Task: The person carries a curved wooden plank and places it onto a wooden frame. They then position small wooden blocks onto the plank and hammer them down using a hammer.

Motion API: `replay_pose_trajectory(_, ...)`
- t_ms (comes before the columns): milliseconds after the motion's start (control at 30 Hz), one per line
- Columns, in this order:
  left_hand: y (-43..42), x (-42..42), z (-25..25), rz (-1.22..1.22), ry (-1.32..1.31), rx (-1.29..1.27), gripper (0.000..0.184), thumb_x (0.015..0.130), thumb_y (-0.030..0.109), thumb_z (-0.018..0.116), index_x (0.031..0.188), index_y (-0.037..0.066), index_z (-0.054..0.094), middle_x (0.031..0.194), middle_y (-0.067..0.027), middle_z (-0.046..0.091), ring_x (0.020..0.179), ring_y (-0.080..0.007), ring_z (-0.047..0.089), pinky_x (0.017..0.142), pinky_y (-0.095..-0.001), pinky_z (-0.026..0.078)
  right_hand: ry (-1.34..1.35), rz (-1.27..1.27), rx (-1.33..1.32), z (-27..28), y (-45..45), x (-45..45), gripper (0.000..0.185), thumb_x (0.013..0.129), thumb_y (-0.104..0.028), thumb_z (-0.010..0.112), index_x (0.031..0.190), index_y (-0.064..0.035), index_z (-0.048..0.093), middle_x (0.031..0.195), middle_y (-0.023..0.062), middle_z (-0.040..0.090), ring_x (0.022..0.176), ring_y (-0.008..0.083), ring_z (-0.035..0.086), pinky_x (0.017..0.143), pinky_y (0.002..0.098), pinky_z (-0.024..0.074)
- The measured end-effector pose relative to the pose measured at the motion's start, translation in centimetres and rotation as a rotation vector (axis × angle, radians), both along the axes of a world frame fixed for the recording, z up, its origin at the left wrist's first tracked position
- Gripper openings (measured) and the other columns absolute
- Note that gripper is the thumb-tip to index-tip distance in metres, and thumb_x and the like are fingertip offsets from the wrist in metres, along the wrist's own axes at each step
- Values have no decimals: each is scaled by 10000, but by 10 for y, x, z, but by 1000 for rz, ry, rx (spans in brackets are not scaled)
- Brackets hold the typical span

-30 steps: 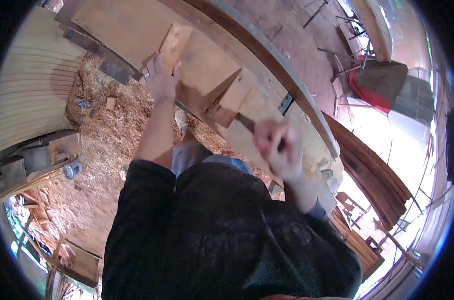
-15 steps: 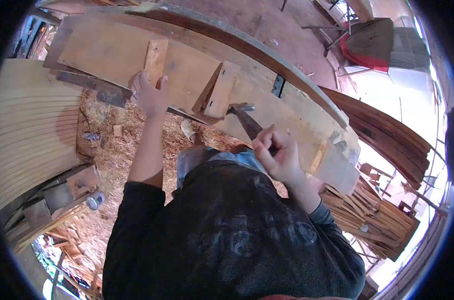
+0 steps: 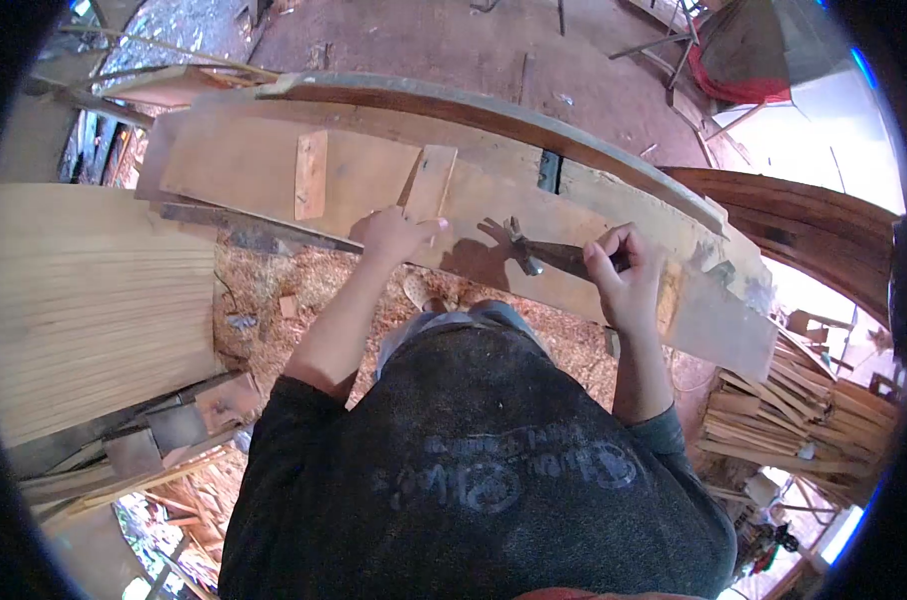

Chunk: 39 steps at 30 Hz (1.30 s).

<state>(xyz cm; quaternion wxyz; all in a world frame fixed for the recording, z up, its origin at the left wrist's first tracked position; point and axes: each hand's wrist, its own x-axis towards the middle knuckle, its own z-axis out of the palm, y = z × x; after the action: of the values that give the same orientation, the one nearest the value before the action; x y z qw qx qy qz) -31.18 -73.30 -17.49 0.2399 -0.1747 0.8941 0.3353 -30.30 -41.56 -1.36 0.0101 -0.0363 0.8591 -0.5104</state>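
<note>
A claw hammer (image 3: 559, 257) is gripped near its handle end by my right hand (image 3: 629, 275), its metal head over the board. My left hand (image 3: 399, 237) lies at the lower end of a small wooden block (image 3: 431, 182), fingers apart, touching it. To the left a second small wooden piece (image 3: 311, 175) rests flat on the long wooden board (image 3: 234, 160). The hammer's shadow falls on the board between my hands.
A long curved beam (image 3: 474, 112) runs along the bench's far side. Wood shavings (image 3: 284, 290) cover the ground below. Slatted panelling (image 3: 94, 300) is at left, stacked wood strips (image 3: 784, 410) at right. Dark curved planks (image 3: 804, 225) lie beyond at right.
My left hand has moved right from the left wooden piece to the block. My right hand has raised the hammer off the board beside the block. The view has turned and shifted.
</note>
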Motion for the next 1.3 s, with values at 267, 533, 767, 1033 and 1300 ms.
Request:
replay_pose_trajectory(267, 57, -4, 21, 146, -55, -115, 741, 789, 639, 696, 984, -75, 724, 1025, -289, 705, 992, -387, 699, 858, -451, 543, 56, -28, -82, -5, 41, 14, 223, 869, -115, 730, 762, -53, 545, 719, -6, 560, 665, 83, 483, 617, 252, 403)
replay_pose_trajectory(533, 96, -19, -59, 973, -94, 970, 455, 815, 370, 835, 1168, 139, 665, 1183, -47, 584, 1005, -176, 556, 727, -320, 524, 33, -120, 35, -23, 102, 25, 151, 868, -103, 728, 918, -36, 602, 796, 50, 618, 755, 149, 583, 715, 304, 480)
replay_pose_trajectory(767, 100, -11, -55, 1030, -108, 1072, 433, 811, 397, 843, 1133, 172, 661, 1057, -15, 608, 911, -187, 594, 657, -295, 523, 87, -86, 160, -21, 101, 16, 98, 873, -57, 676, 956, -24, 636, 822, 66, 630, 757, 146, 594, 728, 298, 486)
replay_pose_trajectory(1033, 148, -61, -52, 1331, -157, 1586, 329, 810, 276, 857, 1005, 167, 615, 922, -4, 629, 810, -169, 647, 593, -296, 544, 46, -241, 189, -14, 41, -2, 66, 873, -30, 646, 936, -9, 638, 797, 32, 633, 708, 90, 552, 673, 256, 465)
replay_pose_trajectory(1300, 88, -36, -59, 554, -644, 1362, 277, 860, 285, 804, 1010, 107, 654, 892, -10, 672, 813, -151, 664, 660, -312, 562, -17, -409, 338, -5, -30, -24, 112, 863, -59, 652, 952, 8, 654, 816, 97, 671, 739, 129, 601, 710, 295, 491)
